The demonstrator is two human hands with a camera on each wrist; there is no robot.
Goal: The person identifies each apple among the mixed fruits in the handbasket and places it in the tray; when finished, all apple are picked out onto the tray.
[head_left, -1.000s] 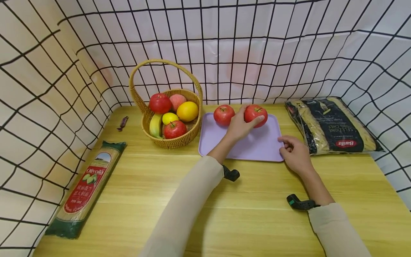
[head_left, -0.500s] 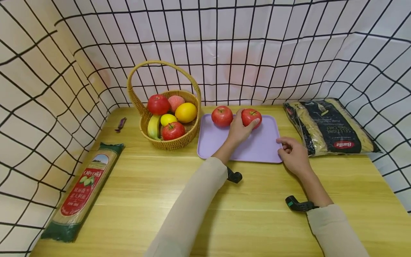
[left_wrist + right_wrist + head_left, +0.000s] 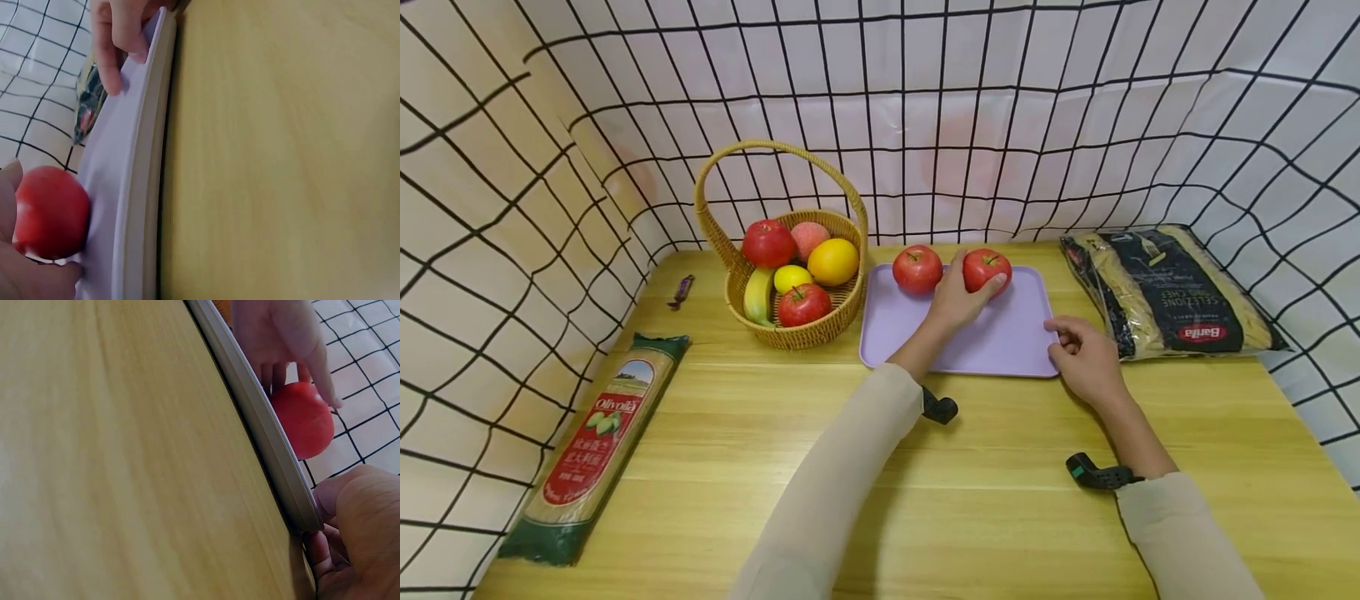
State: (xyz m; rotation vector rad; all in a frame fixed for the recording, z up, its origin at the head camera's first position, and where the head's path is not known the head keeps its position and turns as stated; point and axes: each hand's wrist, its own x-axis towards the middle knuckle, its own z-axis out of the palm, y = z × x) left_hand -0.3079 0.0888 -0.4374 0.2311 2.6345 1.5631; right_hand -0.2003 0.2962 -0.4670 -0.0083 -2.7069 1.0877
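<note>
On the purple tray, a red apple sits between the thumb and fingers of my left hand. That grip also shows in the left wrist view, with the apple close to the tray surface. A second red apple stands on the tray just left of the hand. My right hand holds the tray's right edge near its front corner. In the right wrist view its thumb and fingers pinch the rim, the thumb above and fingers below.
Left of the tray stands a wicker basket with several fruits and a tall handle. A pasta bag lies at the right, a long spaghetti pack at the left. A small wrapped candy is at the back left. Grid-patterned cloth surrounds the table.
The apple in my left hand has come down slightly and a little left, nearer the other apple. My right hand stays at the tray edge. The head view has shifted slightly.
</note>
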